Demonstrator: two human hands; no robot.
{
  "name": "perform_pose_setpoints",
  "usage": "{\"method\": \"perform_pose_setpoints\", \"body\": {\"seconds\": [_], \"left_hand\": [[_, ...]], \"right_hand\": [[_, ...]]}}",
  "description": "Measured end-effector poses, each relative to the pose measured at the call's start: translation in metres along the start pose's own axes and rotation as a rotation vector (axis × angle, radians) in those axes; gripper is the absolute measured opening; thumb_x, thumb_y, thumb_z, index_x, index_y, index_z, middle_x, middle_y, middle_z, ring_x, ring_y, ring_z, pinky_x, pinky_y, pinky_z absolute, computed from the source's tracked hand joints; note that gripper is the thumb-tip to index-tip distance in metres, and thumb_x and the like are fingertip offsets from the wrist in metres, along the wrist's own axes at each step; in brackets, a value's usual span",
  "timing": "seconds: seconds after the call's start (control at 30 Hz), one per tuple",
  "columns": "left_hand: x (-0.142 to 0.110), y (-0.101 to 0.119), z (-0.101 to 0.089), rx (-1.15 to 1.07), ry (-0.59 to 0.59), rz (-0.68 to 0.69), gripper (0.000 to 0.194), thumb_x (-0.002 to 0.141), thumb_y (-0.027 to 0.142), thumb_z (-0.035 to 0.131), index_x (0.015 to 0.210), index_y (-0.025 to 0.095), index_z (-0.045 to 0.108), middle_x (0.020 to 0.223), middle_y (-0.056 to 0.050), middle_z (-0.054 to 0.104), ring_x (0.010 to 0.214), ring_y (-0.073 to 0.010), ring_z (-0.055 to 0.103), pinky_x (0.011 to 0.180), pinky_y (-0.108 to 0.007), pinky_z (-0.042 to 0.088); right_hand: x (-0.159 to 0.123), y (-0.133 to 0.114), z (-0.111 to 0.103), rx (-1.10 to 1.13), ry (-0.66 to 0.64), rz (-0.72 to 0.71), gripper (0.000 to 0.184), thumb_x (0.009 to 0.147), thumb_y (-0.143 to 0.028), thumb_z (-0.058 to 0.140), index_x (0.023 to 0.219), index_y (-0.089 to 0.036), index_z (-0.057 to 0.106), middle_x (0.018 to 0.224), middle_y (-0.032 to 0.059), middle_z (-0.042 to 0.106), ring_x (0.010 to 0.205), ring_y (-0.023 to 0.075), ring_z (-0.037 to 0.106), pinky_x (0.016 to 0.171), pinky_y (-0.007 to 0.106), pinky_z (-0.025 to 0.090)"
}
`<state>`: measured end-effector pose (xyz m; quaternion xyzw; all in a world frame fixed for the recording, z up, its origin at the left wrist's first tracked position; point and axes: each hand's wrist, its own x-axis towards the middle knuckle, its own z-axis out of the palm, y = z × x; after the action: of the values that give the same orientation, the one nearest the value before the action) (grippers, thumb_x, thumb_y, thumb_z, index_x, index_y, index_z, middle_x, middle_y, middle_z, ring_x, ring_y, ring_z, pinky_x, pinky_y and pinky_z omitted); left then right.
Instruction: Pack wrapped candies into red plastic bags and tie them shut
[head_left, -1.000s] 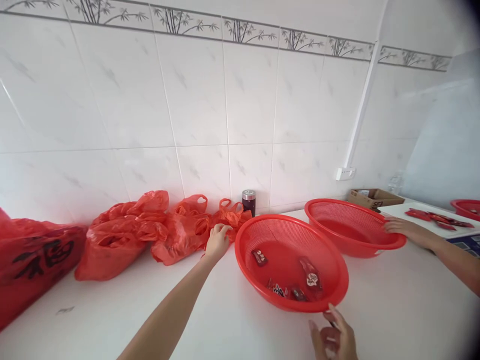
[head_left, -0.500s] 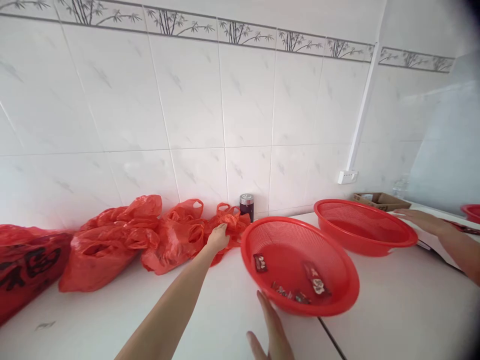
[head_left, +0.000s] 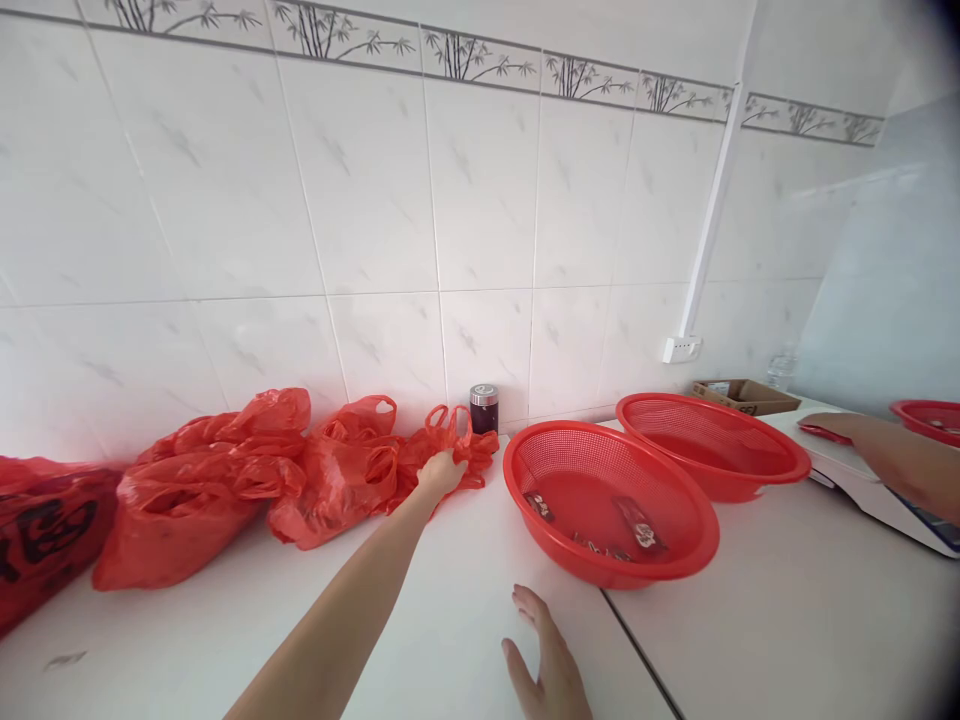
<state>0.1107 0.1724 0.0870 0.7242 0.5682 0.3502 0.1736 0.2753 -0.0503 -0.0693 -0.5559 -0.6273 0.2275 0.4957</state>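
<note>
Bench (head_left: 465, 575) carries the rightmost red bag (head_left: 433, 438), likely light, limp and slippery, best gathered by its looped top; the left hand (head_left: 442, 473) touches it, grip unclear, and the right hand (head_left: 550, 660) hangs empty, outspread.

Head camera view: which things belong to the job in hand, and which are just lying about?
Probably belonging:
small red plastic bag, touched by the left hand
round red plastic basket nearest the right hand
dark-red wrapped packets inside it

Probably lying about:
dark cylindrical container with silvery lid
open brown cardboard box
</note>
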Motion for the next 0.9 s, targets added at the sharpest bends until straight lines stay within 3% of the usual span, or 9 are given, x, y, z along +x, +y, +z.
{"method": "perform_pose_setpoints", "body": {"seconds": [0.1,0.2,0.33,0.4,0.53,0.63,0.73,0.8,0.9], "left_hand": [[-0.011,0.016,-0.019,-0.083,0.164,-0.036,0.038,0.092,0.035,0.052,0.125,0.016,0.054,0.129,-0.011,0.056,0.117,-0.0272,0.054,0.098,-0.051,0.042],[-0.047,0.031,-0.048,-0.206,0.282,0.014,0.043,0.095,0.039,0.044,0.132,0.019,0.051,0.137,-0.011,0.054,0.129,-0.0236,0.046,0.108,-0.040,0.034],[-0.136,0.028,-0.070,-0.339,0.317,0.029,0.042,0.092,0.045,0.044,0.121,0.020,0.059,0.129,-0.009,0.062,0.124,-0.0241,0.052,0.101,-0.034,0.041],[-0.185,0.013,-0.069,-0.476,0.309,-0.084,0.034,0.085,0.045,0.055,0.106,0.020,0.064,0.116,-0.008,0.068,0.112,-0.0264,0.060,0.090,-0.034,0.048],[-0.264,-0.010,-0.058,-0.634,0.309,-0.355,0.024,0.076,0.036,0.065,0.094,0.022,0.056,0.102,-0.007,0.068,0.097,-0.0254,0.064,0.069,-0.030,0.052],[-0.296,-0.007,-0.056,-0.752,0.305,-0.462,0.027,0.077,0.032,0.065,0.100,0.024,0.053,0.100,-0.005,0.067,0.092,-0.0224,0.065,0.070,-0.030,0.052],[-0.311,0.006,-0.063,-0.898,0.172,-0.470,0.019,0.079,0.030,0.065,0.094,0.021,0.058,0.092,-0.004,0.067,0.076,-0.0171,0.063,0.066,-0.028,0.050],[-0.317,0.012,-0.068,-1.070,0.090,-0.470,0.012,0.077,0.025,0.068,0.080,0.019,0.059,0.079,-0.001,0.064,0.066,-0.0127,0.058,0.061,-0.024,0.048],[-0.324,0.008,-0.079,-1.366,0.135,-0.532,0.015,0.072,0.022,0.071,0.069,0.018,0.057,0.069,0.002,0.059,0.061,-0.0106,0.054,0.059,-0.022,0.048]], "right_hand": [[0.001,-0.004,-0.009,0.039,-0.048,0.019,0.047,0.088,-0.032,0.050,0.133,-0.022,0.049,0.132,0.0088,0.057,0.121,0.0225,0.056,0.100,0.033,0.048],[0.001,-0.011,-0.013,0.047,-0.034,0.052,0.043,0.088,-0.033,0.051,0.130,-0.023,0.052,0.130,0.0089,0.059,0.117,0.0228,0.058,0.097,0.034,0.050],[-0.001,-0.026,-0.020,0.117,0.029,0.017,0.028,0.089,-0.035,0.052,0.113,-0.022,0.060,0.114,0.0086,0.066,0.104,0.0221,0.064,0.088,0.031,0.053],[-0.003,-0.036,-0.028,0.178,0.092,-0.058,0.020,0.091,-0.034,0.049,0.102,-0.022,0.061,0.101,0.0073,0.067,0.095,0.0210,0.065,0.084,0.030,0.053],[-0.012,-0.067,-0.039,0.272,0.163,-0.195,0.015,0.094,-0.028,0.045,0.092,-0.022,0.058,0.089,0.0052,0.063,0.085,0.0180,0.062,0.075,0.029,0.051],[-0.017,-0.101,-0.032,0.246,0.015,-0.273,0.012,0.092,-0.024,0.048,0.098,-0.023,0.058,0.093,0.0053,0.063,0.087,0.0180,0.061,0.077,0.030,0.051],[-0.019,-0.131,-0.013,0.156,-0.182,-0.296,0.030,0.087,-0.025,0.055,0.117,-0.026,0.053,0.108,0.0066,0.062,0.100,0.0207,0.059,0.087,0.035,0.050],[-0.019,-0.139,0.002,0.106,-0.282,-0.243,0.047,0.084,-0.021,0.058,0.129,-0.028,0.047,0.115,0.0056,0.060,0.105,0.0210,0.057,0.090,0.036,0.049],[-0.014,-0.130,0.013,0.076,-0.392,-0.200,0.041,0.082,-0.008,0.048,0.116,-0.028,0.057,0.103,0.0023,0.061,0.092,0.0164,0.061,0.081,0.030,0.052]]}}
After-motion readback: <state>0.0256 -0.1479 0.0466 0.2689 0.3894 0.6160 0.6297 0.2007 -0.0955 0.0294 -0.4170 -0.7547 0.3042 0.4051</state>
